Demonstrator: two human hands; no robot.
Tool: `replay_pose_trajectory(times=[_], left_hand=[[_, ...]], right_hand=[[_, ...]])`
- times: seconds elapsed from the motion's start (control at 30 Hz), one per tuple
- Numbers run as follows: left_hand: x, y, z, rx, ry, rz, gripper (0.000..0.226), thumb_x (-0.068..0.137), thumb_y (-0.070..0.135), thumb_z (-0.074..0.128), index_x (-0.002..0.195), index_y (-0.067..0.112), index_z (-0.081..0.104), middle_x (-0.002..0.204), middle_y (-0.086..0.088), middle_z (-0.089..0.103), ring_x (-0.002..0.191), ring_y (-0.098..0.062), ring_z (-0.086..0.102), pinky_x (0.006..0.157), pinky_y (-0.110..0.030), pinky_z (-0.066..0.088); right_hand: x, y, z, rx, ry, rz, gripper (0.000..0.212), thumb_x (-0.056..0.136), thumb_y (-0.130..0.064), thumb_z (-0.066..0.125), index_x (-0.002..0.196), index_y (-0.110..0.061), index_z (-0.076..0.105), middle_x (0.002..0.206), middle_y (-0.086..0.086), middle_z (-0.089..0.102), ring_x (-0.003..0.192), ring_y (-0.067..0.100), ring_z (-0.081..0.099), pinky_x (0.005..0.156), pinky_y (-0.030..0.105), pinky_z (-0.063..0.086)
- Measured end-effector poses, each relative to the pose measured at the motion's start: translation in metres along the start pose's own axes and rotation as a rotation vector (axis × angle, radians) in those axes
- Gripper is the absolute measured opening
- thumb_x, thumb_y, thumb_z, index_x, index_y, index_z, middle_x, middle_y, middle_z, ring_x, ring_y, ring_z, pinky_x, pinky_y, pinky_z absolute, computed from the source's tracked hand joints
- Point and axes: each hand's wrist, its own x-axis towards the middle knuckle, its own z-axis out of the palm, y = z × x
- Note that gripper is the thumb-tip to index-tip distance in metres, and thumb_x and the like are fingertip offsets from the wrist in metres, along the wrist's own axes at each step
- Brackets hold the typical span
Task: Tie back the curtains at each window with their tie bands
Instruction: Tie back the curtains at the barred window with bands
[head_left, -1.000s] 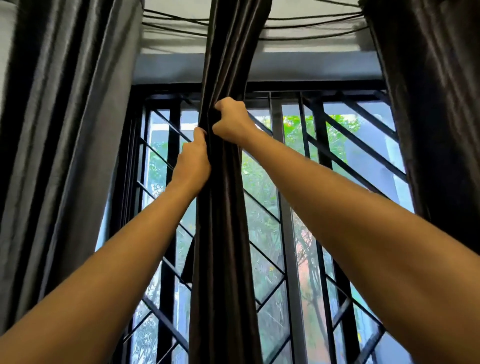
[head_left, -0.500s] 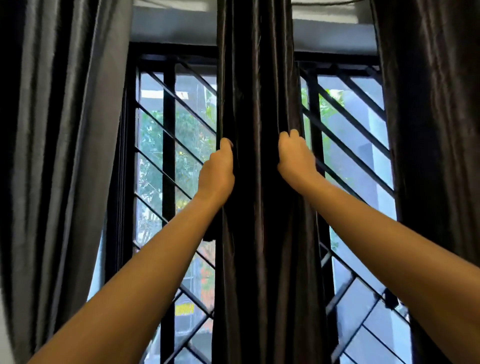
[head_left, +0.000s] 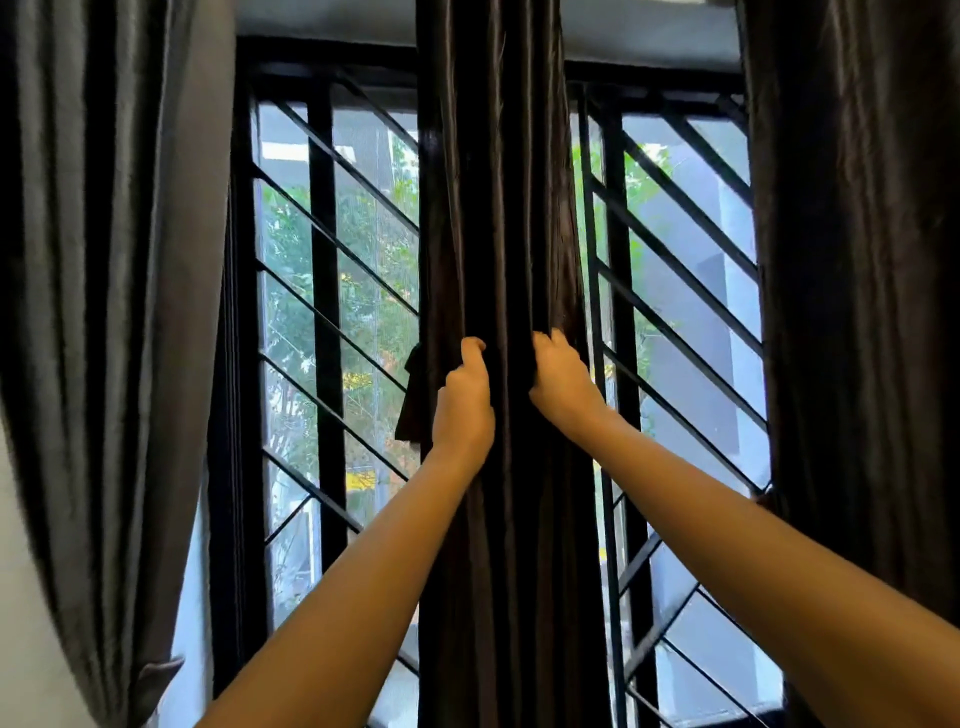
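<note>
Head view: the middle curtain (head_left: 498, 208) hangs bunched in front of the window bars (head_left: 332, 312). The left hand (head_left: 464, 400) and right hand (head_left: 561, 379) each grip its folds, fingers curled into the cloth. They now sit closer together than half a second ago, squeezing the bundle narrower. A dark band (head_left: 413, 395) hangs at the curtain's left edge, just beside the left hand.

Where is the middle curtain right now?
Head view, centre: the middle curtain hangs bunched before the barred window, left hand and right hand gripping its edges.
</note>
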Motion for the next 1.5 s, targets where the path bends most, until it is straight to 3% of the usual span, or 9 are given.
replay_pose_trajectory(times=[0.33, 0.57, 0.83, 0.97, 1.03, 1.2, 1.33, 1.4, 1.5], left_hand=[[-0.01, -0.018, 0.011, 0.356, 0.007, -0.04, 0.05, 0.095, 0.001, 0.046, 0.14, 0.006, 0.025, 0.109, -0.015, 0.062, 0.086, -0.038, 0.065, 0.066, -0.045, 0.05], [-0.011, -0.006, 0.028, 0.222, -0.057, 0.006, 0.052, 0.097, 0.008, 0.04, 0.143, 0.007, 0.015, 0.103, -0.02, 0.065, 0.087, -0.04, 0.064, 0.071, -0.047, 0.052], [-0.014, -0.007, 0.044, 0.072, -0.085, -0.087, 0.071, 0.097, 0.008, 0.04, 0.15, 0.017, -0.006, 0.094, -0.017, 0.066, 0.077, -0.032, 0.064, 0.071, -0.044, 0.053], [-0.014, -0.015, 0.046, 0.099, -0.064, -0.191, 0.075, 0.098, 0.016, 0.044, 0.149, 0.016, -0.01, 0.102, -0.016, 0.067, 0.087, -0.032, 0.066, 0.08, -0.043, 0.054], [-0.014, -0.02, 0.048, 0.161, -0.086, -0.191, 0.071, 0.099, 0.015, 0.044, 0.15, 0.013, -0.006, 0.109, -0.018, 0.065, 0.095, -0.033, 0.065, 0.084, -0.041, 0.052], [-0.018, -0.025, 0.054, 0.154, -0.182, -0.151, 0.041, 0.1, 0.015, 0.037, 0.14, 0.01, 0.032, 0.117, -0.019, 0.06, 0.106, -0.035, 0.06, 0.09, -0.046, 0.049], [-0.026, -0.025, 0.053, -0.011, -0.145, -0.177, 0.031, 0.101, 0.015, 0.037, 0.129, 0.009, 0.048, 0.103, -0.009, 0.063, 0.092, -0.02, 0.061, 0.075, -0.017, 0.049], [-0.029, -0.026, 0.054, 0.032, -0.199, -0.171, 0.031, 0.099, 0.008, 0.041, 0.128, 0.002, 0.05, 0.103, -0.015, 0.064, 0.093, -0.025, 0.063, 0.073, -0.024, 0.048], [-0.036, -0.031, 0.055, 0.056, -0.229, -0.142, 0.042, 0.092, -0.001, 0.041, 0.134, 0.001, 0.045, 0.105, -0.019, 0.065, 0.094, -0.033, 0.064, 0.081, -0.042, 0.052]], right_hand=[[-0.022, 0.027, 0.02, -0.047, -0.18, 0.057, 0.055, 0.087, 0.006, 0.051, 0.14, -0.003, 0.038, 0.152, 0.017, 0.025, 0.122, 0.04, 0.045, 0.098, 0.043, 0.044], [-0.027, 0.014, 0.028, 0.251, -0.214, -0.053, 0.052, 0.093, -0.005, 0.042, 0.145, -0.006, 0.033, 0.151, 0.016, 0.029, 0.135, 0.032, 0.035, 0.112, 0.037, 0.032], [-0.023, 0.021, 0.035, 0.364, -0.258, -0.063, 0.046, 0.099, -0.011, 0.036, 0.144, -0.005, 0.034, 0.15, 0.014, 0.031, 0.136, 0.03, 0.036, 0.111, 0.031, 0.029], [-0.023, 0.029, 0.035, 0.399, -0.236, -0.081, 0.05, 0.097, -0.011, 0.038, 0.146, -0.01, 0.032, 0.152, 0.012, 0.03, 0.137, 0.028, 0.035, 0.113, 0.034, 0.03], [-0.022, 0.031, 0.035, 0.396, -0.245, -0.069, 0.053, 0.095, -0.01, 0.04, 0.147, -0.011, 0.03, 0.153, 0.012, 0.026, 0.136, 0.029, 0.035, 0.112, 0.035, 0.031], [-0.018, 0.023, 0.045, 0.403, -0.327, -0.096, 0.045, 0.101, -0.019, 0.034, 0.142, -0.002, 0.035, 0.15, 0.015, 0.03, 0.134, 0.031, 0.038, 0.111, 0.031, 0.03], [-0.02, 0.015, 0.048, 0.435, -0.335, -0.051, 0.048, 0.101, -0.03, 0.034, 0.139, -0.001, 0.041, 0.152, 0.014, 0.028, 0.137, 0.028, 0.034, 0.111, 0.027, 0.026], [-0.022, 0.012, 0.049, 0.463, -0.311, -0.045, 0.05, 0.101, -0.033, 0.037, 0.139, -0.002, 0.041, 0.151, 0.014, 0.029, 0.137, 0.026, 0.034, 0.108, 0.024, 0.026], [-0.023, 0.011, 0.055, 0.433, -0.29, -0.033, 0.046, 0.101, -0.028, 0.039, 0.134, 0.003, 0.044, 0.149, 0.018, 0.032, 0.13, 0.031, 0.042, 0.106, 0.032, 0.036]])
